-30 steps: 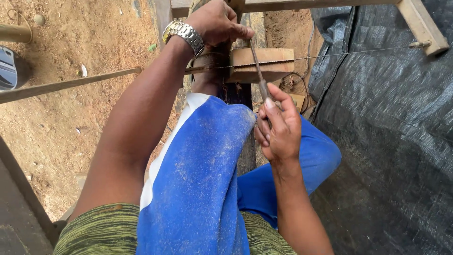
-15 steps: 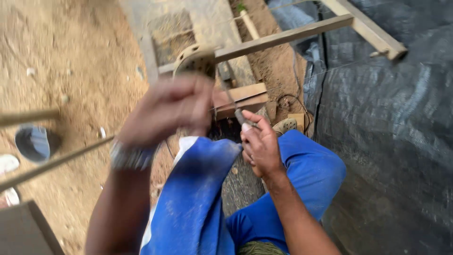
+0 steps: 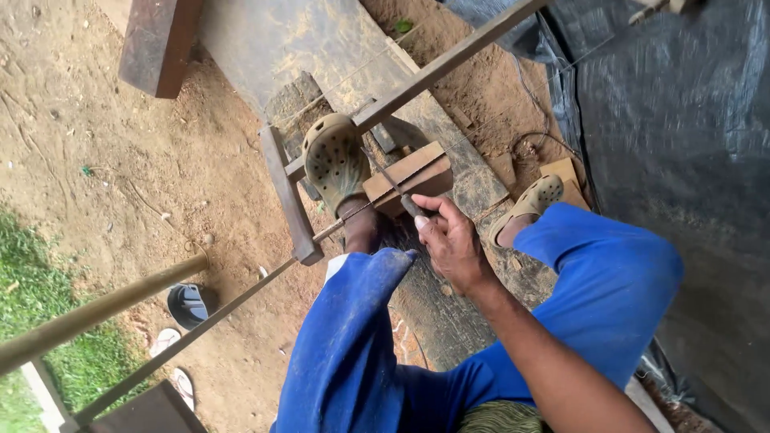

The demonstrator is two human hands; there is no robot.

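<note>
We are sitting low over the dirt ground [image 3: 120,160], knees in blue trousers [image 3: 353,345] spread apart, and our right hand [image 3: 451,240] is closing around the end of a thin dark rod [image 3: 391,180], thumb and fingers pinching it near its lower end. The rod is slanting up and away from the hand toward a small wooden block [image 3: 409,172], and it is lying on or just over the block; we cannot tell whether its far tip is touching the wood. Our left foot, in a tan perforated clog [image 3: 333,156], is pressing down just beside the block, on a wooden frame [image 3: 289,192], which looks like a way of pinning the work so it is not shifting under the tool. The other clog [image 3: 529,200] is resting on the ground to the right, near a black tarpaulin [image 3: 682,144], steadying us. Our left hand is not showing anywhere in view.

A long slim pole [image 3: 433,72] is crossing diagonally over the block and foot, and a thicker round pole [image 3: 96,309] is running in from the lower left. The rod itself is looking narrow, straight and dull grey-brown, rigid like metal, with no handle that we can make out. The block is pale, flat-topped and rectangular, with a darker shadowed edge.
</note>
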